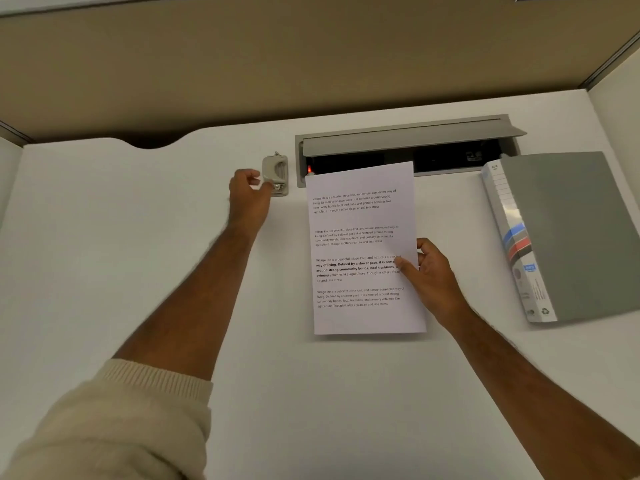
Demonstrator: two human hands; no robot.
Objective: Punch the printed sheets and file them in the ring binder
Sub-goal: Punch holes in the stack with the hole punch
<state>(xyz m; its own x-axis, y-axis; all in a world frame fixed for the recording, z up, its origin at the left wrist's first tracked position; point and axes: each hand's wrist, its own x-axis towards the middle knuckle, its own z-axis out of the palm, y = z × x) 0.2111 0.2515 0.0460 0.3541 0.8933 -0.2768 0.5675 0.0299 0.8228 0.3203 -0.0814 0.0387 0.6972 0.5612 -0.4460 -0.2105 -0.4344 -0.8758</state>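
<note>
Your right hand pinches the printed sheets at their right edge, thumb on top; thin, smooth white paper with four blocks of black text, lifted a little off the matte white desk; how many sheets are in the stack cannot be told. Left of the sheets, your left hand curls its fingers at one small grey metal hole punch, touching its side. Right of the sheets lies one grey ring binder, closed, glossy spine label facing them. Behind the sheets sits one grey rectangular cable tray, lid raised.
</note>
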